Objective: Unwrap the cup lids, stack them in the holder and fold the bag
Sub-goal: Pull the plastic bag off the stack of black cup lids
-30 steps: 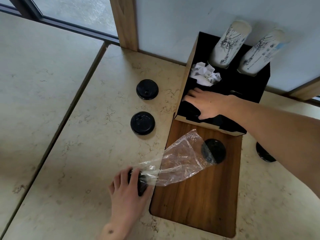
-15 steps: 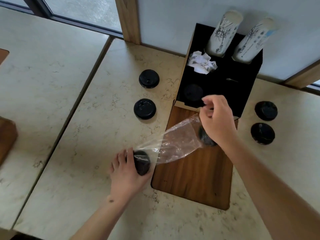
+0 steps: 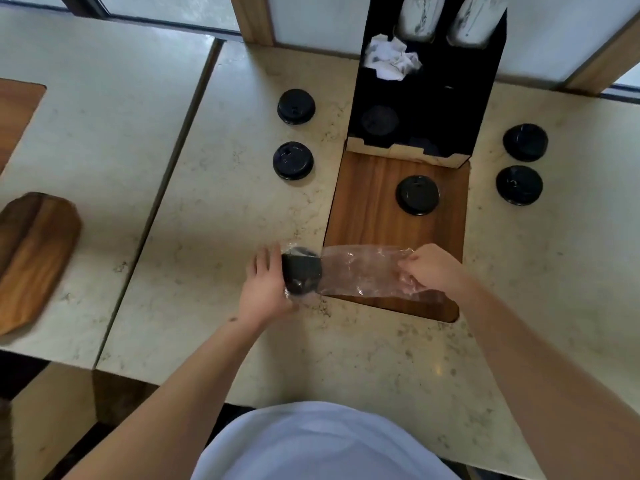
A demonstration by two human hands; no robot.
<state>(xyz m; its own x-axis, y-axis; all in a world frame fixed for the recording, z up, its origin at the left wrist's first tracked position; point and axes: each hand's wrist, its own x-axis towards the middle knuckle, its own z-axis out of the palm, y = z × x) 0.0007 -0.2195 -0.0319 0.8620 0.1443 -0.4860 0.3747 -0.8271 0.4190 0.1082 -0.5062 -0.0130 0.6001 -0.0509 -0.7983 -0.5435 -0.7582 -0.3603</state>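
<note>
A clear plastic bag (image 3: 360,270) lies stretched across the near edge of the wooden tray (image 3: 367,209). A short stack of black lids (image 3: 301,271) sits inside its left end. My left hand (image 3: 266,285) grips that end around the lids. My right hand (image 3: 433,268) pinches the bag's right end. One loose black lid (image 3: 418,195) lies on the tray. The black holder (image 3: 446,109) stands at the tray's far end, with a lid (image 3: 379,120) in its front left slot.
Two loose lids (image 3: 296,106) (image 3: 293,160) lie left of the holder, two more (image 3: 525,142) (image 3: 518,185) to its right. Crumpled white paper (image 3: 393,60) and two paper cup stacks (image 3: 417,15) fill the holder's back. A wooden board (image 3: 31,258) lies far left.
My right hand left the holder, went to the bag and now pinches its right end. The bag is pulled flat and nearer to me. One lid lies free on the tray.
</note>
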